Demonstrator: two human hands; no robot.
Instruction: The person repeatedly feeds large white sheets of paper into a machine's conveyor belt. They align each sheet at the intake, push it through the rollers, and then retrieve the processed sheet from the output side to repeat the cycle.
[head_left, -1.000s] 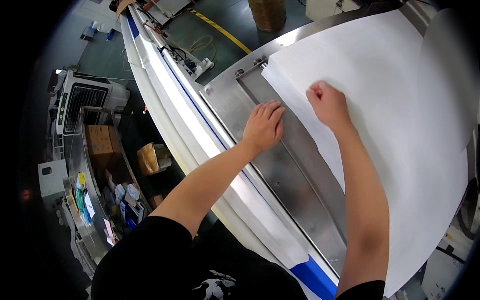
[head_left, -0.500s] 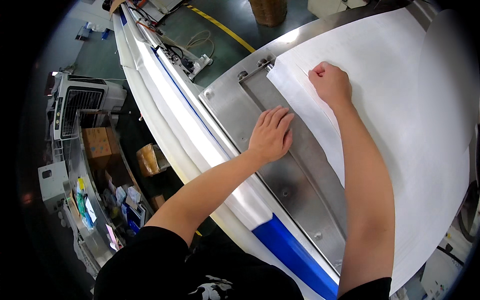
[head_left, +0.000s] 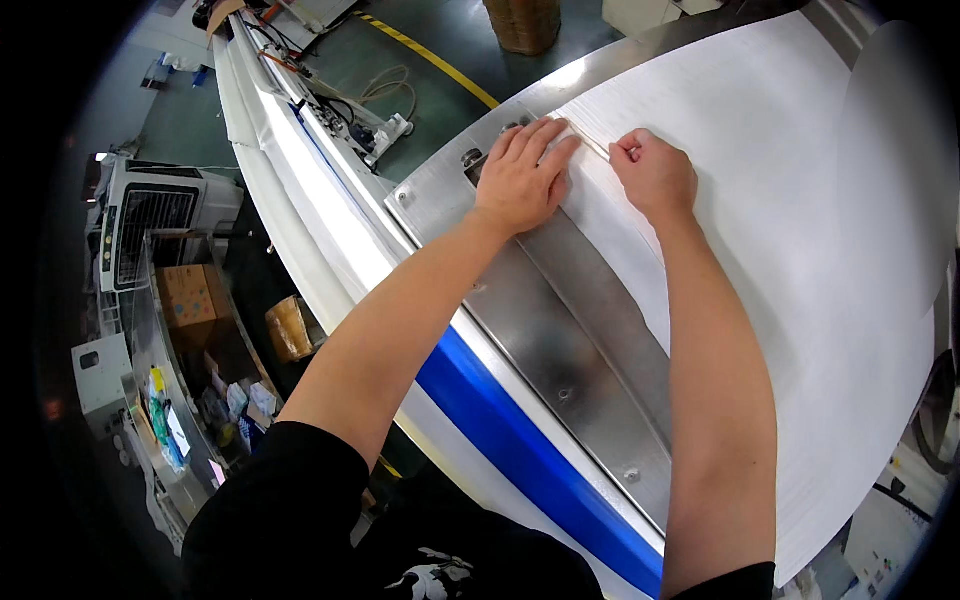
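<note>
A large white sheet or stack of sheets [head_left: 780, 230] lies over a metal bed [head_left: 560, 340]. My left hand [head_left: 522, 172] rests palm down at its far left corner, fingers stretched out and slightly apart. Beside it, my right hand [head_left: 655, 178] is curled into a loose fist on top of the white material, close to its left edge. A thin pale line, perhaps a lifted edge, runs between the two hands. Whether the right fingers pinch anything is hidden.
A long white covering with a blue band [head_left: 520, 440] runs along the bed's left side. Beyond are a cart with hoses [head_left: 385, 140], a brown drum-like object [head_left: 525, 25] and an air cooler [head_left: 155, 220]. Left stands an open bin [head_left: 215, 330] with a cardboard box.
My left hand has moved from the bare metal up to the sheet's far corner. The right hand has turned slightly, staying near its place. More of the blue band shows along the side.
</note>
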